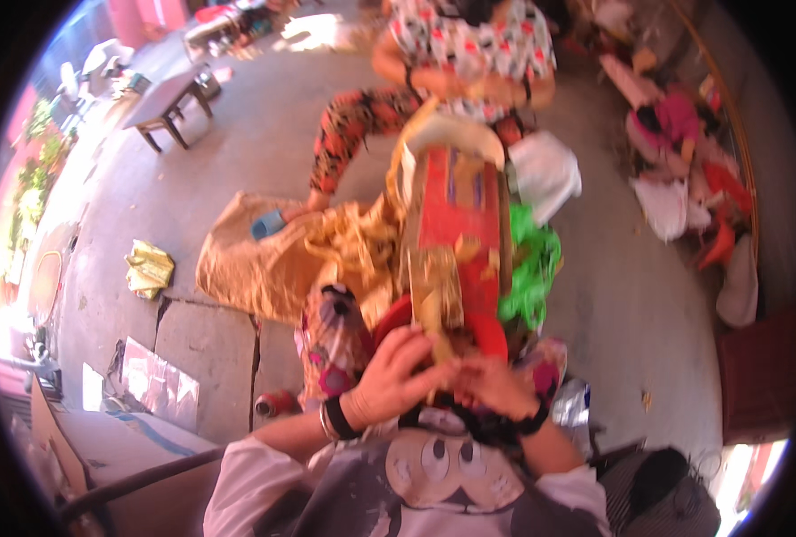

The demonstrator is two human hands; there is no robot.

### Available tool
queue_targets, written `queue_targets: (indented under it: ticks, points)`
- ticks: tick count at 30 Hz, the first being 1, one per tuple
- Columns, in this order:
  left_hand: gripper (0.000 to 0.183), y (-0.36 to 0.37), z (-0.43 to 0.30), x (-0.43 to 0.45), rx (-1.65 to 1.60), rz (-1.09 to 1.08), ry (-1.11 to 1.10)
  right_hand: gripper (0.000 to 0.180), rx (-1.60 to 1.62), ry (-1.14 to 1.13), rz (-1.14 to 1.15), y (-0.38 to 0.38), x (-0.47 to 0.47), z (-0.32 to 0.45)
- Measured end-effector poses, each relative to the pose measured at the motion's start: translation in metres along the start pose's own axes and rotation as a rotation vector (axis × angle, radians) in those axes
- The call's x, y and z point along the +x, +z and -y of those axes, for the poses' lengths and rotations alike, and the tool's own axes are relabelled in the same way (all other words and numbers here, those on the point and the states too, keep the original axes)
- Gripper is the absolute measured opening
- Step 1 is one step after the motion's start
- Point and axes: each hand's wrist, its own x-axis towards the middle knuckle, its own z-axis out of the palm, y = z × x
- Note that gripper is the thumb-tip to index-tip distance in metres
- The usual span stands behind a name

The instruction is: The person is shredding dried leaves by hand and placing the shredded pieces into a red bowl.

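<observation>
My left hand (403,366) has its fingers bent around the lower end of a yellowish-tan strip (438,342). Close against its thumb are the fingertips of my right hand (497,388); blur hides whether they pinch anything. Just beyond both hands lies a shiny tan packet or stack of strips (436,282). It rests on a long board with a red surface (461,215). Small tan pieces (466,247) lie on the board too. Between my knees, a red plastic rim (495,339) shows partly under the board's near end.
A person in a patterned shirt (471,54) sits opposite, hands together. Tan wrapping sheet (257,268) spreads left of the board; a green plastic bag (532,268) hangs right. A wooden bench (169,104) stands far left. Piled cloth (673,134) lines the right wall.
</observation>
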Motion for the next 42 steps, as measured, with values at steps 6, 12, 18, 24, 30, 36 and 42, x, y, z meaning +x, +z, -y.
queue_targets:
  ticks: [6,12,18,24,30,36,42]
  points:
    - [0.028,0.016,0.03,0.003,-0.165,0.165,-0.068,0.015,0.382,0.12,0.089,-0.003,-0.002,-0.017]
    - [0.02,0.033,0.021,-0.028,-0.566,0.405,-0.718,0.02,0.83,0.087,0.131,0.0,0.004,-0.007]
    - [0.036,0.025,0.011,-0.023,-1.498,0.625,-1.154,0.022,-0.386,-0.26,-0.096,0.023,0.021,-0.035]
    - [0.028,0.036,0.011,-0.029,-1.363,0.183,-0.904,0.015,0.409,0.064,-0.182,0.028,0.014,-0.028]
    - [0.02,0.046,0.012,-0.031,-0.794,0.218,-0.616,0.016,0.933,0.153,-0.076,0.025,0.014,-0.048]
    - [0.014,0.035,0.013,-0.016,-0.715,0.284,-0.338,0.02,1.186,0.253,0.192,0.015,0.011,-0.06]
    - [0.014,0.045,0.01,-0.025,-0.564,0.281,-0.425,0.027,0.301,0.2,-0.115,0.025,0.006,-0.049]
